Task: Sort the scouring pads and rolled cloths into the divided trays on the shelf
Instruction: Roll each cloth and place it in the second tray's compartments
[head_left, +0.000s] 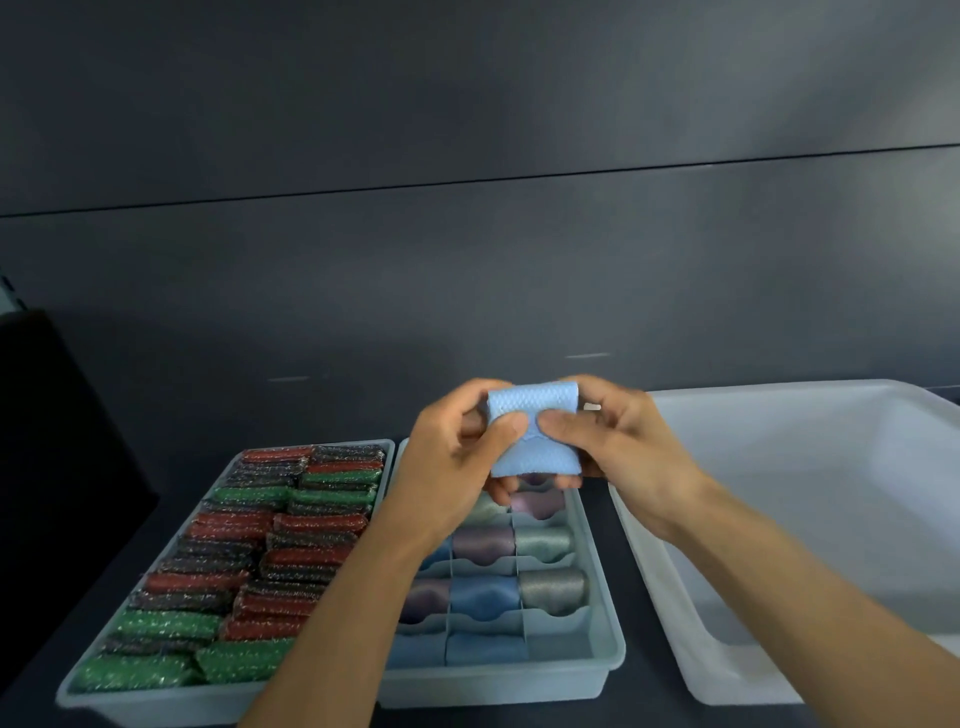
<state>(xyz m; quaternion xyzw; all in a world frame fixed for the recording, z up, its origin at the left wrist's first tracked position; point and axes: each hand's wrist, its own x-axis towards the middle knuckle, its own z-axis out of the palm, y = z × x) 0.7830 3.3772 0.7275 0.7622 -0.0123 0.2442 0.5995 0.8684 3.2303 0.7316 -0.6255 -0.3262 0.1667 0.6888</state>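
On the dark shelf (613, 499), left hand (457, 441) and right hand (618, 436) pinch a light-blue cloth (532, 434); roll tight, so it fits the divided tray (597, 670)'s vacant cell.

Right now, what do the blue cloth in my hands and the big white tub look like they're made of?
Blue cloth: likely woven microfibre, matte, with a dimpled waffle texture. White tub: probably plastic, smooth, slightly translucent, with a moulded rounded rim.
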